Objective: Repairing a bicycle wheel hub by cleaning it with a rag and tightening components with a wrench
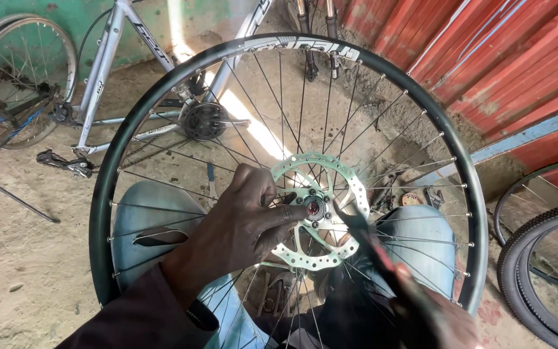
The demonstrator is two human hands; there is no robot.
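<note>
A bare bicycle wheel with a black rim (101, 194) and thin spokes stands upright between my knees. A silver brake disc (347, 178) with small holes sits on its hub (313, 208). My left hand (237, 226) rests on the hub, thumb and fingers next to the axle end. My right hand (444, 317), low at the right and blurred, holds a dark slim tool (363, 232) whose tip reaches the disc beside the hub.
A silver bicycle frame (101, 64) with a rear wheel (20, 71) lies on the dirt floor behind. Red corrugated sheeting (485, 58) forms the right wall. Tyred wheels (544, 258) lean at the right. Small tools (414, 194) lie on the ground beyond my knee.
</note>
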